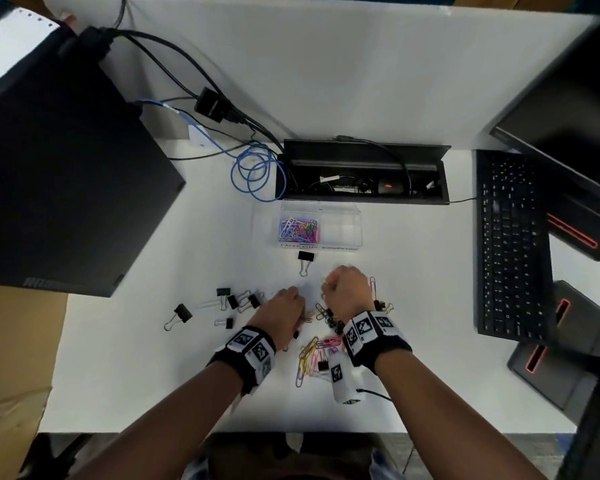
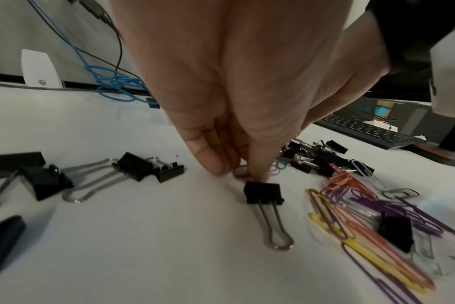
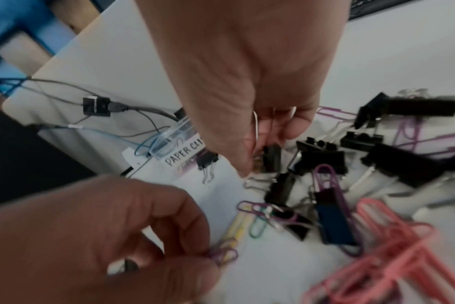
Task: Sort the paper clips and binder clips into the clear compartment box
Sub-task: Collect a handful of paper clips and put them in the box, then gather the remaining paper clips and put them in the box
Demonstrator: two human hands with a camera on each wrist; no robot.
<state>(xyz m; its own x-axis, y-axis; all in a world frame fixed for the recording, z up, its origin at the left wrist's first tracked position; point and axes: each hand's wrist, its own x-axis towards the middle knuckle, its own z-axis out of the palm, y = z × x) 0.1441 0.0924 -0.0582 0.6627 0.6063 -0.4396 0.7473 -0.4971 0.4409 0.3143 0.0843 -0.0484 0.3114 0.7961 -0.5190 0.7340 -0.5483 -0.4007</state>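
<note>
The clear compartment box (image 1: 340, 220) stands mid-table; its left cell holds coloured paper clips (image 1: 298, 230), its right cell looks bare. My left hand (image 2: 234, 173) reaches down to the table and pinches a purple paper clip (image 3: 223, 253), right beside a black binder clip (image 2: 264, 193). My right hand (image 3: 262, 148) hovers over a tangle of black binder clips (image 3: 320, 158), fingers curled round a thin white paper clip (image 3: 255, 125). In the head view both hands, left (image 1: 293, 294) and right (image 1: 329, 282), sit close together in front of the box.
One binder clip (image 1: 305, 261) lies just before the box. Several more binder clips (image 1: 236, 303) are scattered to the left. A pile of coloured paper clips (image 1: 314, 353) lies between my wrists. A cable tray (image 1: 361, 174) sits behind the box, a keyboard (image 1: 510, 244) at right.
</note>
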